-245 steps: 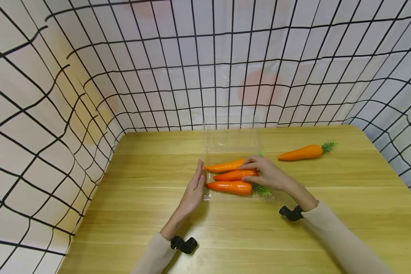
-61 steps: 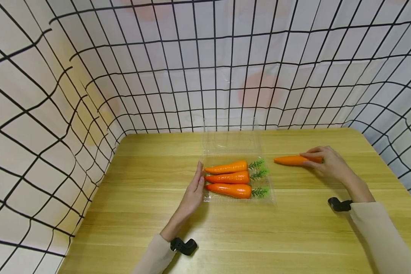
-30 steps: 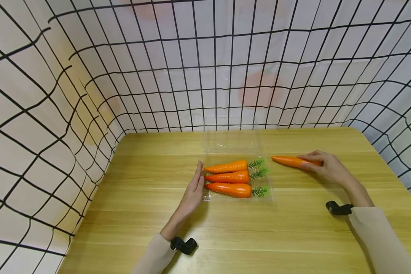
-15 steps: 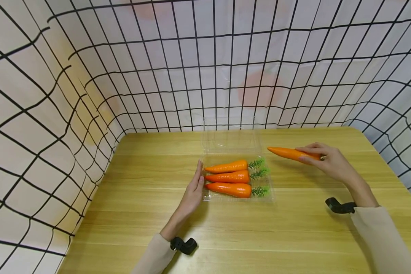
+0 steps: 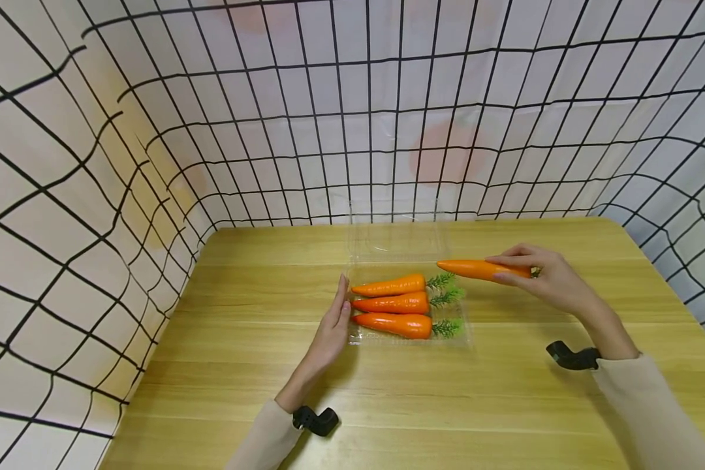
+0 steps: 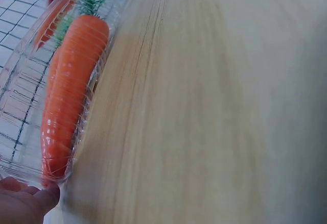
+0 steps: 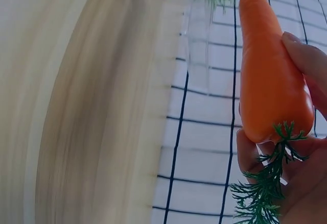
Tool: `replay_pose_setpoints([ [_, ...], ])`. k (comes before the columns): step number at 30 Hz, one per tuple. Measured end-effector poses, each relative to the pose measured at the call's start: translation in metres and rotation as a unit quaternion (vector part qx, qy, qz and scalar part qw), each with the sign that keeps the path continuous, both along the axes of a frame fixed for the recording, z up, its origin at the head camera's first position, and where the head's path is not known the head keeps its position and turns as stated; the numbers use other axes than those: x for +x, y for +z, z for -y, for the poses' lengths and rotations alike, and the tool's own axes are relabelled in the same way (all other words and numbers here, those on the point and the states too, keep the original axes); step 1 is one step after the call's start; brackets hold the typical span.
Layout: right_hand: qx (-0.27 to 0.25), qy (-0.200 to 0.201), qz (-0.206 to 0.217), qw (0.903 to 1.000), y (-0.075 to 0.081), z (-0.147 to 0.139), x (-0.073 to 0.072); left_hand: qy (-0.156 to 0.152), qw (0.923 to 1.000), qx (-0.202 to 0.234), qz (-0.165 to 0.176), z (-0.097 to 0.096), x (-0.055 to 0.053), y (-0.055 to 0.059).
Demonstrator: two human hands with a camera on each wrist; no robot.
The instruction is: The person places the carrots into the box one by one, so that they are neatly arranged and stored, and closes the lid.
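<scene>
A clear plastic clamshell box (image 5: 465, 334) lies open on the table, its lid (image 5: 396, 238) folded back toward the far side. Three orange carrots with green tops lie side by side in it: a far carrot (image 5: 390, 286), a middle carrot (image 5: 392, 304) and a near carrot (image 5: 395, 325). My left hand (image 5: 331, 329) rests against the box's left wall with straight fingers. My right hand (image 5: 549, 277) pinches a fourth carrot (image 7: 271, 76) by its thick end, above the table just right of the box. This carrot's tip points left, over the box's far right corner.
The wooden table (image 5: 446, 405) ends at a white wall covering with a black grid pattern (image 5: 329, 111), which also runs along both sides. Black wrist cameras sit on both wrists, the left camera (image 5: 316, 421) and the right camera (image 5: 571, 356).
My right hand went from the middle carrot in the box to the loose carrot on the right, lifted it and carried it left toward the box. My left hand stayed in place.
</scene>
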State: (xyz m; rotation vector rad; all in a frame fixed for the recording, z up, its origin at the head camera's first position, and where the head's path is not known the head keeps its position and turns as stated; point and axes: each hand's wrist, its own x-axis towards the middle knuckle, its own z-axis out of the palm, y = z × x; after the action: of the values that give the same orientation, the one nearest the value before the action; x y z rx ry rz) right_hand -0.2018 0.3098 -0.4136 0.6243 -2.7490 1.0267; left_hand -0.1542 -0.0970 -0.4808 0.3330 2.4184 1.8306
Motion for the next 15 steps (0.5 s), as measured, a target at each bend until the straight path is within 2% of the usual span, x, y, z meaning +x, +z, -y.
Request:
replay_pose_setpoints([
  [11, 0.010, 0.091, -0.054, 0.9943, 0.004, 0.023, -0.001, 0.000, 1.0000, 0.002, 0.003, 0.000, -0.002, 0.000],
  [15, 0.022, 0.111, -0.070, 0.9911, 0.007, 0.031, -0.001, -0.001, 1.0000, 0.000, 0.004, 0.000, -0.001, 0.001],
])
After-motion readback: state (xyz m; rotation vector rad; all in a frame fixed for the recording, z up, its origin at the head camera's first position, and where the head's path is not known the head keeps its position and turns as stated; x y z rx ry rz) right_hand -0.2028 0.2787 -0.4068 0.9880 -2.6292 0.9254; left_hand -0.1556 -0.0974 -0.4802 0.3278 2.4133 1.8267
